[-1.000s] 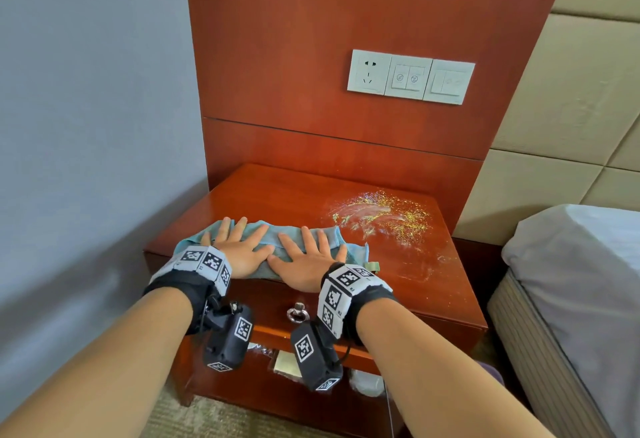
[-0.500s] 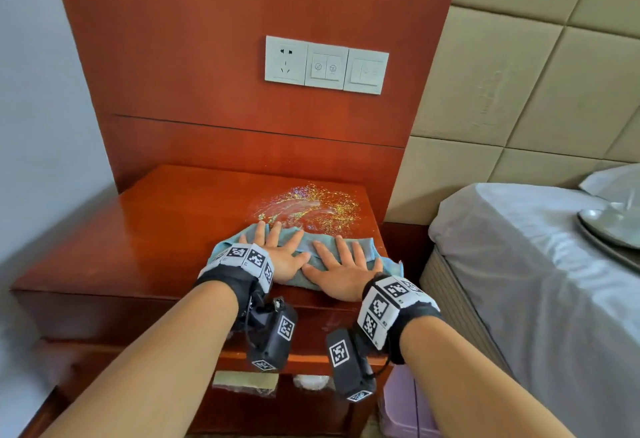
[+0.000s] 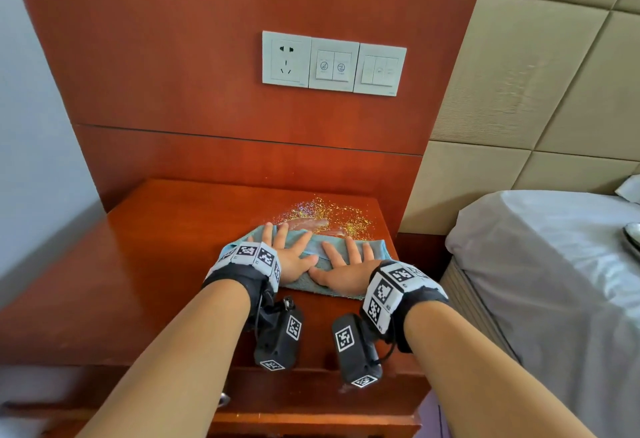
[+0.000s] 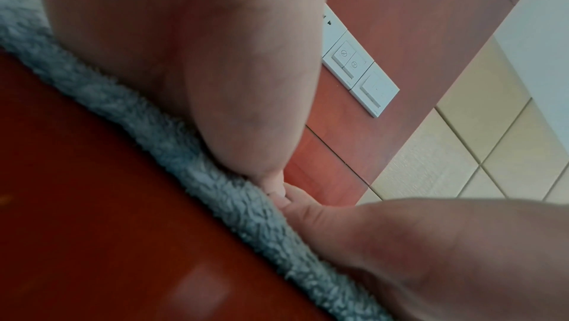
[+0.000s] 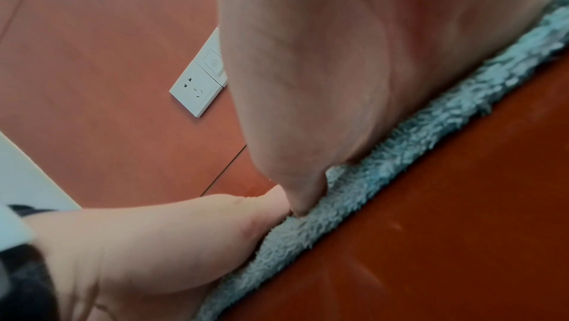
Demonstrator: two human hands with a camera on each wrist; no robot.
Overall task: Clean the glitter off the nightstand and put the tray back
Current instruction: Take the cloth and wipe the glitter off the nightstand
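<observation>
A patch of gold glitter (image 3: pixel 332 212) lies on the red-brown nightstand (image 3: pixel 156 264) at its back right. Just in front of it a light blue fluffy cloth (image 3: pixel 374 247) is spread flat. My left hand (image 3: pixel 285 254) and right hand (image 3: pixel 346 266) press on it side by side, fingers straight and splayed, thumbs nearly touching. The left fingertips reach the cloth's far edge at the glitter. The left wrist view shows my left palm (image 4: pixel 200 58) on the cloth (image 4: pixel 191 146). The right wrist view shows my right palm (image 5: pixel 338 71) on the cloth (image 5: pixel 400 146). A silvery tray (image 3: pixel 633 235) lies on the bed, cut off by the frame.
A wooden wall panel with a socket and switches (image 3: pixel 332 63) rises behind the nightstand. A bed with a grey sheet (image 3: pixel 554 282) stands close on the right, a padded beige headboard (image 3: pixel 536 108) behind it. The nightstand's left half is bare wood.
Both hands have slid the cloth to the right and back across the nightstand, from the front left up to the glitter's near edge. My head has turned right and moved closer.
</observation>
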